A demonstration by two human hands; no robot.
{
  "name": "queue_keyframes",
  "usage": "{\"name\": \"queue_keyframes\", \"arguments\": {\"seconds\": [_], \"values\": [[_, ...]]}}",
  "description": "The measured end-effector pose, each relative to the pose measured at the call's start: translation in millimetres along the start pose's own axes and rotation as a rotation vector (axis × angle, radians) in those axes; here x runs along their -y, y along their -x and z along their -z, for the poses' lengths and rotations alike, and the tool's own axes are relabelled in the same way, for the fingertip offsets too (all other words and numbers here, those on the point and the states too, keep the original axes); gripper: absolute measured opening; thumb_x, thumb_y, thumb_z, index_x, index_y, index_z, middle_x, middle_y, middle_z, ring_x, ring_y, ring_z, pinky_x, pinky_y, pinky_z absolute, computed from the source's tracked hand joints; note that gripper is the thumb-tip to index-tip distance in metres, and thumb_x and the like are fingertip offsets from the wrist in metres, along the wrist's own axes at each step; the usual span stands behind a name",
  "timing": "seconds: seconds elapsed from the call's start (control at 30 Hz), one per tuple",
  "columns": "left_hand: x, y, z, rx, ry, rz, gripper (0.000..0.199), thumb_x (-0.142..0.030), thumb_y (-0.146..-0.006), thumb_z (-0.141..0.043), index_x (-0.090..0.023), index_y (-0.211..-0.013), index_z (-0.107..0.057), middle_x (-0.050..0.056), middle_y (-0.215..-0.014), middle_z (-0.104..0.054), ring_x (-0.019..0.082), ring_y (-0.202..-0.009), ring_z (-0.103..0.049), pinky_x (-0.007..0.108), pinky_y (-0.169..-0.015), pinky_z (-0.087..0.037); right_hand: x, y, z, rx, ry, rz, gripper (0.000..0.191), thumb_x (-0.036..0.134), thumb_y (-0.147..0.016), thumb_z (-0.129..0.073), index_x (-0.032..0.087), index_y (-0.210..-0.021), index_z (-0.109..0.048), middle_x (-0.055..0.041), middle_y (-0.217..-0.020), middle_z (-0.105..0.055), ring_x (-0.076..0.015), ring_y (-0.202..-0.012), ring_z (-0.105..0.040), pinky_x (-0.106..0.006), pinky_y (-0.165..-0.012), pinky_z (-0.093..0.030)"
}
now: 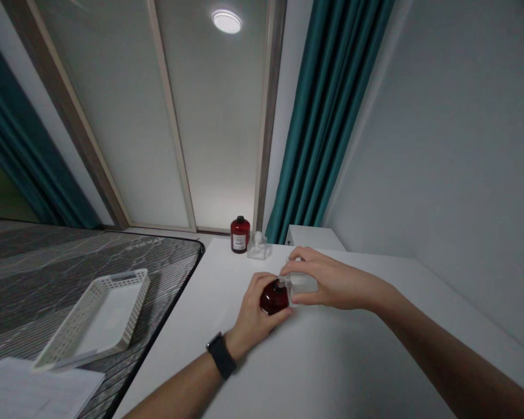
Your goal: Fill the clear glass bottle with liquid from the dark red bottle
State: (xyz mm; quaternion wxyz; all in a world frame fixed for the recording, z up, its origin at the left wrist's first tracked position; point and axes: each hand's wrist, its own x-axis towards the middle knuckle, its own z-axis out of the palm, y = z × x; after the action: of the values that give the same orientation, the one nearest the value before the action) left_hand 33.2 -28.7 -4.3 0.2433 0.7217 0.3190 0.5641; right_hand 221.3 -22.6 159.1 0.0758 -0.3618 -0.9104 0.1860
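My left hand point(252, 319), with a dark watch on its wrist, is wrapped round a dark red bottle point(274, 299) on the white table point(288, 372). A clear glass bottle point(304, 283) lies tipped on its side in my right hand point(331, 279), its neck turned left at the red bottle's mouth. Whether the two necks touch, I cannot tell. Further back stand a second red bottle point(239, 235) with a black top and white label, and a clear square glass bottle point(257, 247) beside it.
Left of the table, a white perforated basket point(135, 317) and white papers point(35, 390) lie on a grey striped surface point(170, 256) like a bed. A small white cabinet point(316, 237) stands behind the table, near a teal curtain point(314, 128) and the right wall point(453, 145).
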Motion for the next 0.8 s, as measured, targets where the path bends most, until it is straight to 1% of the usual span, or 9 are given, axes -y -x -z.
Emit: {"name": "queue_keyframes", "arguments": {"seconds": [0.5,0.8], "values": [[2.7,0.8,-0.6,-0.017,0.021,-0.008,0.051,-0.030,-0.077,-0.079,-0.025,-0.120,-0.052,0.006,-0.114,-0.056,0.024,-0.104,-0.057,0.039,-0.091,-0.047,1.7,-2.9,1.4,0.027,0.015,-0.010,0.036,0.039,-0.085,-0.071,0.025,-0.117,-0.065,-0.0080,-0.119,-0.056,-0.0272,-0.112,-0.055,-0.042,-0.098,-0.045],[2.7,0.7,-1.9,-0.025,0.031,-0.004,0.050,-0.030,-0.077,-0.079,-0.025,-0.119,-0.052,0.006,-0.113,-0.056,0.024,-0.104,-0.057,0.039,-0.090,-0.048,4.3,-3.0,2.2,0.037,0.029,-0.016,0.034,0.036,-0.085,-0.071,0.025,-0.116,-0.065,-0.0081,-0.118,-0.056,-0.0269,-0.110,-0.055,-0.043,-0.098,-0.045]]}}
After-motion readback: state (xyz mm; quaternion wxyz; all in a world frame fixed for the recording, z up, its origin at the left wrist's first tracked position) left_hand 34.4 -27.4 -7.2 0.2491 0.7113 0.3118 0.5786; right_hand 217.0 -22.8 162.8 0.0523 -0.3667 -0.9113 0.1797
